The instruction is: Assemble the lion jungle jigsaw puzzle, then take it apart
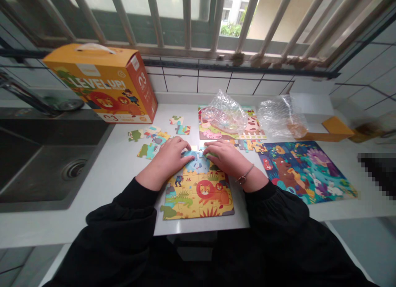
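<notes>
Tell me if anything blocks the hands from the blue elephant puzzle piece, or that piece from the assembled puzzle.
Nothing visible does. The left hand and right hand touch the blue elephant piece, which lies against the top of the assembled lion puzzle.

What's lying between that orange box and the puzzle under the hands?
Loose jigsaw pieces lie on the white countertop between them, as the head view shows.

Left hand (165,159): palm down, fingers curved, angled inward
Right hand (222,157): palm down, fingers angled inward, fingertips just beside the left hand's
Right wrist (249,175): wears a bracelet (244,176)
Sleeves (278,208): black, gathered at both wrists
</notes>
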`<state>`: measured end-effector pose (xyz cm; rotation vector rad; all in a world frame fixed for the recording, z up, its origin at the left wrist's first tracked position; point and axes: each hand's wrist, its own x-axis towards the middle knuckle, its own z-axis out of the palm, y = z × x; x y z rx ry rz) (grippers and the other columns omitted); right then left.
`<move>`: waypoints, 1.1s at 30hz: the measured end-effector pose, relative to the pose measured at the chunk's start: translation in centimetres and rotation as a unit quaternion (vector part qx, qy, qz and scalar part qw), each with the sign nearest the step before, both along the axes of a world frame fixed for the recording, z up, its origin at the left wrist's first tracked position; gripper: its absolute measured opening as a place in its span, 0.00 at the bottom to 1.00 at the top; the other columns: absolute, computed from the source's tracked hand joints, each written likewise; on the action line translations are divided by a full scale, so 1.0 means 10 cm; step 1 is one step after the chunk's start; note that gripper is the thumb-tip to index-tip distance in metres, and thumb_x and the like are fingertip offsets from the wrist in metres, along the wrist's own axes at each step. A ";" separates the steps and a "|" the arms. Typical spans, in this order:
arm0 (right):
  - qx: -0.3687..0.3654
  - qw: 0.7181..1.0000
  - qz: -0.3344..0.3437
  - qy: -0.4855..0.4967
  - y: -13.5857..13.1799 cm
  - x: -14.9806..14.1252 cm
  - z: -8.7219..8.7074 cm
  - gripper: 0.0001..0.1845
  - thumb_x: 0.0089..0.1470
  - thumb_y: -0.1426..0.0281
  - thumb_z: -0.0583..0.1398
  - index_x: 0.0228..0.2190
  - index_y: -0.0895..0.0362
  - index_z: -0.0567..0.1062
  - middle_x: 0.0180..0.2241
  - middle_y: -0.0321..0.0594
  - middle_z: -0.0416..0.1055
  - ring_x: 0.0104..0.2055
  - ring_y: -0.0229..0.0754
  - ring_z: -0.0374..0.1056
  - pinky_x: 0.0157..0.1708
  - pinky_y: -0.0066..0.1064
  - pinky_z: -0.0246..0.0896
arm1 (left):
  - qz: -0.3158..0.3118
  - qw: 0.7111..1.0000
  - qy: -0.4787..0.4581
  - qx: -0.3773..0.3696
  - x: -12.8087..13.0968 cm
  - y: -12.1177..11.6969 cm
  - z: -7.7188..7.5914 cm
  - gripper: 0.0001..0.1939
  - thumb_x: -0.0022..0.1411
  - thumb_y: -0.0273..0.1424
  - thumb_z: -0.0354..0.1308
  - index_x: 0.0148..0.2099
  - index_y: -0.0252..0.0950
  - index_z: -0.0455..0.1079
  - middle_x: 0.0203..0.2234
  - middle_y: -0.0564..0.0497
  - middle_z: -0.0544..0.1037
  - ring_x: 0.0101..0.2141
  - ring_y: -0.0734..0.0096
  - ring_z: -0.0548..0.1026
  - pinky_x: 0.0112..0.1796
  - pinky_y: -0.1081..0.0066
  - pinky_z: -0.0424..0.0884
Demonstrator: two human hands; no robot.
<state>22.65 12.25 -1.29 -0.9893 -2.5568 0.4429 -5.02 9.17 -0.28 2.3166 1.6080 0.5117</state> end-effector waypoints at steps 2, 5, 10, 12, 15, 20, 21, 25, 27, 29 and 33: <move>0.005 1.000 0.012 0.005 0.00 -0.02 -0.02 0.11 0.72 0.75 0.65 0.49 0.51 0.86 0.64 0.48 0.82 0.65 0.55 0.78 0.68 0.55 0.71 | 0.001 1.000 -0.001 0.002 0.00 0.00 -0.01 0.12 0.70 0.40 0.74 0.50 0.40 0.81 0.49 0.43 0.78 0.53 0.49 0.77 0.59 0.52 0.73; 0.014 1.000 0.016 0.014 -0.01 -0.02 -0.04 0.13 0.70 0.77 0.65 0.49 0.51 0.87 0.65 0.49 0.81 0.65 0.56 0.78 0.68 0.55 0.72 | 0.003 1.000 -0.002 0.003 0.01 0.00 -0.02 0.12 0.70 0.40 0.74 0.50 0.40 0.81 0.49 0.44 0.79 0.53 0.49 0.77 0.60 0.52 0.73; 0.019 0.999 0.039 0.027 -0.02 -0.02 -0.04 0.09 0.69 0.73 0.69 0.48 0.51 0.87 0.63 0.49 0.83 0.65 0.55 0.79 0.68 0.55 0.73 | 0.006 1.000 -0.004 0.004 0.01 0.00 -0.02 0.12 0.70 0.39 0.74 0.50 0.40 0.81 0.49 0.44 0.79 0.54 0.50 0.77 0.60 0.52 0.73; 0.019 0.999 0.034 0.024 -0.02 -0.03 -0.05 0.09 0.69 0.73 0.70 0.49 0.51 0.87 0.63 0.48 0.83 0.65 0.56 0.79 0.68 0.55 0.73 | 0.005 1.000 -0.003 0.002 0.01 0.00 -0.02 0.12 0.70 0.39 0.74 0.50 0.40 0.81 0.49 0.44 0.79 0.54 0.50 0.77 0.60 0.52 0.73; 0.020 0.999 0.023 0.013 -0.02 -0.05 -0.04 0.08 0.70 0.72 0.70 0.49 0.51 0.88 0.63 0.49 0.82 0.65 0.57 0.79 0.68 0.56 0.73 | 0.001 1.000 0.000 0.005 0.00 0.00 -0.02 0.12 0.70 0.39 0.74 0.50 0.40 0.81 0.49 0.43 0.79 0.53 0.49 0.77 0.59 0.52 0.73; 0.014 1.000 0.016 0.014 -0.04 -0.08 -0.03 0.09 0.69 0.72 0.70 0.48 0.50 0.88 0.62 0.49 0.83 0.65 0.55 0.79 0.68 0.55 0.73 | 0.004 1.000 -0.007 0.006 0.01 -0.01 -0.01 0.11 0.70 0.39 0.73 0.49 0.40 0.80 0.49 0.44 0.79 0.53 0.49 0.78 0.59 0.52 0.74; 0.012 1.000 0.013 0.018 -0.04 -0.08 -0.02 0.09 0.68 0.73 0.70 0.48 0.51 0.88 0.62 0.49 0.83 0.65 0.55 0.79 0.68 0.55 0.73 | 0.004 1.000 -0.009 0.005 0.01 -0.01 -0.01 0.11 0.69 0.39 0.73 0.49 0.41 0.80 0.49 0.44 0.79 0.53 0.49 0.78 0.59 0.52 0.74; 0.008 0.999 0.017 0.031 -0.05 -0.09 -0.02 0.09 0.67 0.75 0.70 0.46 0.52 0.89 0.61 0.50 0.84 0.65 0.55 0.79 0.68 0.54 0.73 | 0.008 1.000 -0.010 -0.001 0.02 -0.01 0.00 0.11 0.69 0.39 0.73 0.49 0.42 0.80 0.49 0.44 0.79 0.54 0.49 0.77 0.60 0.51 0.74; 0.008 0.999 0.024 0.028 -0.05 -0.10 -0.02 0.08 0.68 0.75 0.70 0.45 0.52 0.89 0.60 0.50 0.84 0.65 0.55 0.79 0.68 0.54 0.74 | 0.008 1.000 -0.008 -0.004 0.02 -0.01 0.00 0.11 0.69 0.38 0.73 0.49 0.42 0.80 0.49 0.44 0.79 0.54 0.49 0.78 0.60 0.50 0.74; 0.008 1.000 0.021 0.018 -0.05 -0.10 -0.01 0.08 0.68 0.74 0.70 0.46 0.53 0.89 0.61 0.50 0.84 0.65 0.55 0.79 0.68 0.54 0.74 | 0.006 1.000 -0.002 -0.004 0.02 -0.01 0.01 0.11 0.69 0.38 0.73 0.49 0.41 0.80 0.49 0.44 0.79 0.53 0.49 0.78 0.60 0.50 0.74; 0.009 1.000 0.002 0.002 -0.05 -0.08 0.01 0.08 0.69 0.72 0.70 0.49 0.53 0.88 0.62 0.51 0.83 0.64 0.56 0.79 0.68 0.55 0.74 | 0.005 1.000 0.009 0.003 0.02 -0.01 0.01 0.12 0.70 0.39 0.73 0.50 0.41 0.80 0.48 0.44 0.78 0.53 0.49 0.78 0.59 0.50 0.74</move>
